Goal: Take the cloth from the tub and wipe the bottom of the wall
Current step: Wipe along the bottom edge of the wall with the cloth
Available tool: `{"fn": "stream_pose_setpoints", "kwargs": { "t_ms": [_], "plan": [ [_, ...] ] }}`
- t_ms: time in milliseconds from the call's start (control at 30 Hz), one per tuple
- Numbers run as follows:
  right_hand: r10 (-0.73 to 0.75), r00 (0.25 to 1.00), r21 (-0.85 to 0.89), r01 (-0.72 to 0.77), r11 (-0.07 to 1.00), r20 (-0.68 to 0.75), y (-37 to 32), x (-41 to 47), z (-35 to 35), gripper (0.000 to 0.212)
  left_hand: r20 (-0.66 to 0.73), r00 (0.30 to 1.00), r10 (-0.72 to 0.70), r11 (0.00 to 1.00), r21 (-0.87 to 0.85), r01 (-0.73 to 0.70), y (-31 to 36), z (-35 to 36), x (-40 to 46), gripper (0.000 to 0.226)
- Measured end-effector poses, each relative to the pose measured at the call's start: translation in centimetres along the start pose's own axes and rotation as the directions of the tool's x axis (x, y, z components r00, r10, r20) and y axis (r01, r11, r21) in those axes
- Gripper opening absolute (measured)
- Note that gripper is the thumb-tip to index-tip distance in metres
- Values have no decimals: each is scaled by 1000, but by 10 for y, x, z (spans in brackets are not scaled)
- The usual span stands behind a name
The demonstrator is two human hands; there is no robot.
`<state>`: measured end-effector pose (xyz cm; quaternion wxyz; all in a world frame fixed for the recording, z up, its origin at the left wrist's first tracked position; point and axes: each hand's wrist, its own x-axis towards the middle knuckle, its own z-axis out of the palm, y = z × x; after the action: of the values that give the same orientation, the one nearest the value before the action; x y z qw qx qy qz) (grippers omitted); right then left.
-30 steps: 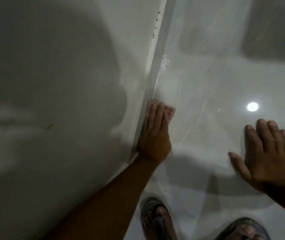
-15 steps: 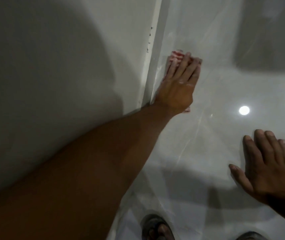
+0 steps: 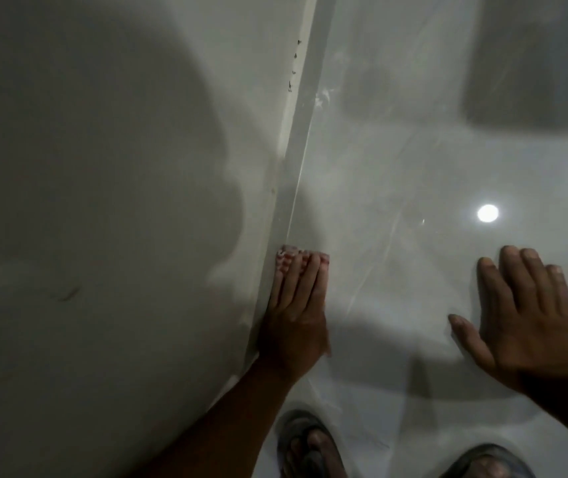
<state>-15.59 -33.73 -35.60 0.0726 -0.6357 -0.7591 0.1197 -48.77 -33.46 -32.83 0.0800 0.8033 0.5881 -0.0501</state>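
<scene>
A red-and-white patterned cloth point(image 3: 287, 256) lies pressed under my left hand point(image 3: 294, 312) against the skirting strip point(image 3: 296, 160) at the bottom of the pale wall point(image 3: 120, 201). Only the cloth's far edge shows past my fingertips. My left fingers are stretched flat over it, right beside the wall's base. My right hand point(image 3: 530, 319) rests flat on the glossy floor to the right, fingers spread, holding nothing. The tub is out of view.
Glossy pale floor tiles point(image 3: 413, 167) reflect a round ceiling light point(image 3: 487, 213). Small dark specks point(image 3: 294, 63) mark the wall just above the skirting farther ahead. My two feet in sandals point(image 3: 310, 446) stand at the bottom edge.
My left hand has pulled the cloth back along the skirting toward me, after reaching far forward half a second ago. My right hand has stayed planted on the floor.
</scene>
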Motion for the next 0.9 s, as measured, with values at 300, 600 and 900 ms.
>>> {"fn": "stream_pose_setpoints", "kwargs": {
  "t_ms": [300,600,900],
  "plan": [
    [13,1000,19,-13,1000,12,3,-3,4,93,-94,995,-19,999,-39,15,-14,-45,255,99],
    [-5,1000,16,6,1000,-26,-3,2,-1,90,-62,995,-84,996,-48,81,5,-8,18,96],
    [-25,1000,30,25,999,-19,2,-3,3,90,-52,998,39,997,-64,-42,-6,-28,95,118]
  ]
}}
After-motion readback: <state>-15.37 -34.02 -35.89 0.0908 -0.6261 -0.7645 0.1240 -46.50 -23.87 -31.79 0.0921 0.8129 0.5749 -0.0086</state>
